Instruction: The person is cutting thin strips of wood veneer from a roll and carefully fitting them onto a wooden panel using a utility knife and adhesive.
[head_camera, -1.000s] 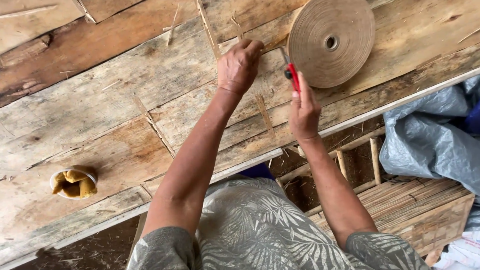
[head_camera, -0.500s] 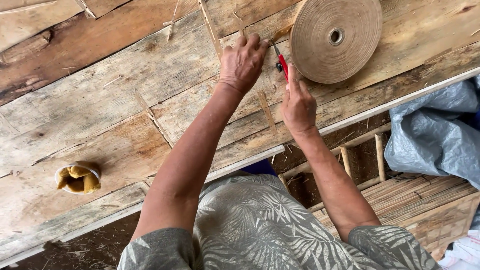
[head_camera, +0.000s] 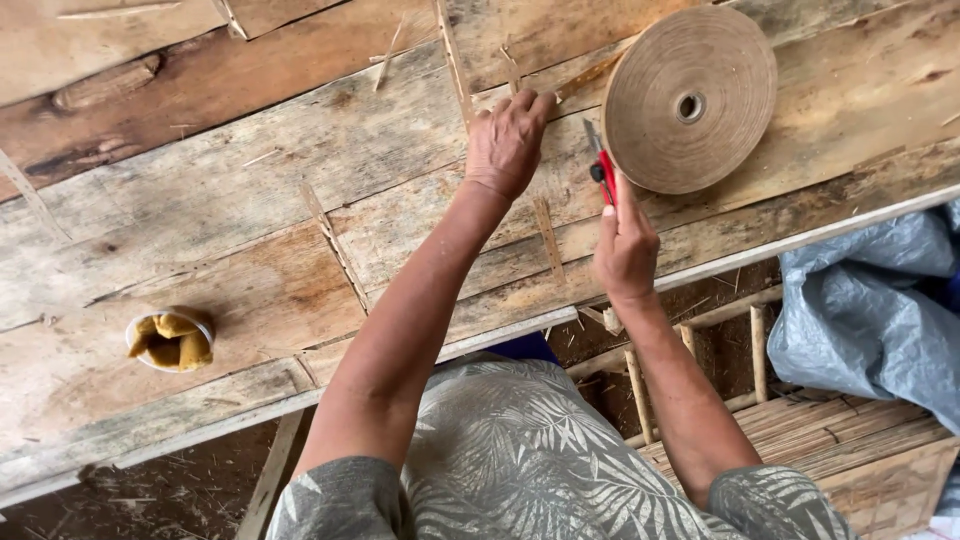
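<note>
Shifted slightly rightward, my right hand (head_camera: 625, 245) grips a red utility knife (head_camera: 603, 172); left hand (head_camera: 508, 140) pins thin, flexible strip (head_camera: 588, 76) beside the heavy tape roll (head_camera: 689, 98).

Rough plank surface (head_camera: 250, 200), weathered, cracked. Big roll of tan strip (head_camera: 690, 98) lies flat at 1 o'clock. Small white cup of yellow-brown stuff (head_camera: 170, 339) at 8 o'clock. Thin wood strips (head_camera: 546, 238) and splinters scattered around centre.
</note>
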